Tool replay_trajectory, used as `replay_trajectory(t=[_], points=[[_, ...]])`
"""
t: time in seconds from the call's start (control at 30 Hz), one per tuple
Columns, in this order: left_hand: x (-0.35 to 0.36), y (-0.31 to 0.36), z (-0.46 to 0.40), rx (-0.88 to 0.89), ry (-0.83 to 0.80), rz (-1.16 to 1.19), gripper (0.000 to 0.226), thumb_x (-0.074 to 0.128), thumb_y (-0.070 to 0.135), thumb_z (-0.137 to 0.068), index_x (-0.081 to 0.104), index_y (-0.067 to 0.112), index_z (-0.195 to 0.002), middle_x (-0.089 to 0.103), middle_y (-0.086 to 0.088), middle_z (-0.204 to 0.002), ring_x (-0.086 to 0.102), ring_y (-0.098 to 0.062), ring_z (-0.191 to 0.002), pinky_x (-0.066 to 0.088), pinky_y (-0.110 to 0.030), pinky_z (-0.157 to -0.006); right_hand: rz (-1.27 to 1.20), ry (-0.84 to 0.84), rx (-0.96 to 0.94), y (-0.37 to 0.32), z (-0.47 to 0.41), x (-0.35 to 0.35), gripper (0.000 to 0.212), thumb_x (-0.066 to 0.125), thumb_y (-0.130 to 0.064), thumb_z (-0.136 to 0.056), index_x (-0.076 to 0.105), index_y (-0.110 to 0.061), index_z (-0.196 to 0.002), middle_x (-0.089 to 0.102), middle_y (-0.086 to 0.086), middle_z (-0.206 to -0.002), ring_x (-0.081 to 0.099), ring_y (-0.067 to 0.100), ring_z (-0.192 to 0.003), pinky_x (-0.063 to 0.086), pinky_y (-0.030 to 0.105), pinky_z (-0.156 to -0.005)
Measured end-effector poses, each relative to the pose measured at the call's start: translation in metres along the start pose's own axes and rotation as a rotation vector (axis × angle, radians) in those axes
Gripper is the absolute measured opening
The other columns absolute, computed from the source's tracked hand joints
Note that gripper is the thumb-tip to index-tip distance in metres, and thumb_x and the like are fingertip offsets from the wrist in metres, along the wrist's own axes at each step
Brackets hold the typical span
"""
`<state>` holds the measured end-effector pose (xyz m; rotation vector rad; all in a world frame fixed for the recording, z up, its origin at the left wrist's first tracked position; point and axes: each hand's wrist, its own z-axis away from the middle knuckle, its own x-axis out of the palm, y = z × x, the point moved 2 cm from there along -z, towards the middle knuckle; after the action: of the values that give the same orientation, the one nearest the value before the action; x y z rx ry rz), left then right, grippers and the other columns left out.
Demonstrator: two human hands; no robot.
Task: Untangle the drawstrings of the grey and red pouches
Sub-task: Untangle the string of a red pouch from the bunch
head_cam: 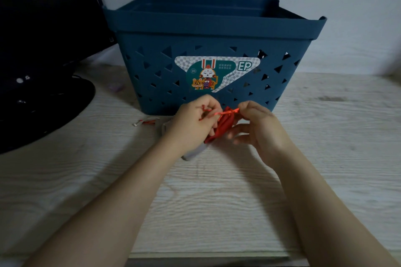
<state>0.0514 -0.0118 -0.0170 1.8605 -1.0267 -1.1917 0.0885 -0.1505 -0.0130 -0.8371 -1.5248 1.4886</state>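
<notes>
both hands (195, 119) (256, 123) pinch red drawstring (223, 112) (taut), red pouch (223, 128) hanging below.

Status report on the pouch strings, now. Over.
Left hand and right hand both pinching red drawstring. Red pouch held up; grey pouch on table beneath. Blue basket close behind.

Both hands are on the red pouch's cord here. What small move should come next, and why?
Probably ease the left hand leftward, drawing the red cord out. The right hand pinches the red pouch at its gathered neck, and the cord already runs taut between them, above the grey pouch.
</notes>
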Motion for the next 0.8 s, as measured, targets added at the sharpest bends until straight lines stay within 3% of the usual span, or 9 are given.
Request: replay_trajectory(t=[0.1,0.2,0.37,0.43,0.53,0.6,0.67,0.73,0.8], points=[[0.008,-0.008,0.0,-0.112,-0.129,-0.095,0.032,0.046,0.004,-0.092,0.041,0.02,-0.064,0.042,0.007,-0.046,0.04,-0.003,-0.039,0.036,-0.028,-0.052,0.134,0.006,0.012,0.005,-0.001,0.006,0.023,0.031,-0.012,-0.097,0.042,-0.009,-0.077,0.047,0.01,-0.064,0.051,0.02,-0.043,0.042,0.028,-0.043],[0.014,-0.007,0.002,-0.219,-0.248,0.152,0.037,0.038,0.007,-0.098,0.036,0.015,-0.062,0.037,0.001,-0.05,0.037,-0.006,-0.037,0.031,-0.025,-0.045,0.212,0.046,-0.041,0.003,-0.003,0.007,0.026,0.032,-0.01,-0.096,0.043,-0.009,-0.072,0.05,0.008,-0.057,0.05,0.019,-0.044,0.04,0.027,-0.042],[0.021,0.005,0.005,-0.084,-0.333,0.525,0.032,0.035,0.014,-0.097,0.041,0.008,-0.065,0.046,-0.004,-0.055,0.051,-0.007,-0.056,0.042,-0.013,-0.055,-0.046,0.047,-0.022,0.003,-0.008,0.004,0.037,0.035,-0.01,-0.092,0.048,-0.009,-0.057,0.053,0.009,-0.044,0.044,0.016,-0.04,0.034,0.026,-0.044],[0.023,0.004,0.005,-0.072,-0.332,0.57,0.027,0.037,0.019,-0.091,0.041,0.008,-0.066,0.047,0.004,-0.053,0.049,-0.011,-0.058,0.042,-0.014,-0.057,-0.103,0.051,0.005,0.006,-0.011,0.001,0.031,0.039,-0.014,-0.09,0.048,-0.011,-0.061,0.047,0.014,-0.053,0.038,0.016,-0.042,0.031,0.023,-0.041],[0.021,0.004,0.006,-0.066,-0.265,0.53,0.024,0.041,0.018,-0.09,0.045,0.009,-0.068,0.045,0.004,-0.059,0.043,-0.007,-0.058,0.037,-0.017,-0.059,-0.035,0.054,-0.037,0.011,-0.013,-0.004,0.029,0.038,-0.015,-0.092,0.046,-0.016,-0.065,0.041,0.004,-0.058,0.037,0.011,-0.048,0.029,0.017,-0.04],[0.015,0.005,0.002,-0.053,-0.152,0.495,0.024,0.044,0.01,-0.094,0.051,0.009,-0.071,0.046,0.0,-0.068,0.046,-0.002,-0.062,0.038,-0.012,-0.063,-0.002,-0.009,-0.128,0.008,-0.011,-0.006,0.025,0.04,-0.015,-0.095,0.055,-0.013,-0.076,0.046,-0.003,-0.06,0.041,0.008,-0.053,0.031,0.016,-0.045],[0.006,0.004,0.0,-0.055,-0.085,0.498,0.023,0.044,0.011,-0.093,0.052,0.01,-0.071,0.047,0.0,-0.07,0.049,0.0,-0.064,0.039,-0.01,-0.064,0.006,-0.112,-0.191,0.006,-0.008,-0.007,0.022,0.044,-0.016,-0.095,0.063,-0.007,-0.092,0.06,-0.009,-0.071,0.045,0.006,-0.054,0.03,0.016,-0.047],[-0.001,0.004,-0.003,-0.104,-0.118,0.571,0.028,0.044,0.018,-0.092,0.048,0.012,-0.065,0.05,-0.002,-0.068,0.053,-0.005,-0.063,0.042,-0.014,-0.062,0.03,-0.179,-0.253,0.004,-0.005,-0.007,0.022,0.051,-0.016,-0.092,0.067,-0.016,-0.076,0.066,-0.013,-0.104,0.049,0.007,-0.053,0.029,0.017,-0.046],[-0.003,0.005,-0.003,-0.197,-0.163,0.662,0.033,0.043,0.018,-0.092,0.049,0.014,-0.06,0.054,-0.005,-0.07,0.059,-0.011,-0.067,0.047,-0.021,-0.07,0.121,-0.186,-0.304,0.002,-0.006,-0.008,0.026,0.054,-0.019,-0.086,0.06,-0.02,-0.06,0.057,-0.012,-0.127,0.053,0.005,-0.057,0.03,0.019,-0.046]])
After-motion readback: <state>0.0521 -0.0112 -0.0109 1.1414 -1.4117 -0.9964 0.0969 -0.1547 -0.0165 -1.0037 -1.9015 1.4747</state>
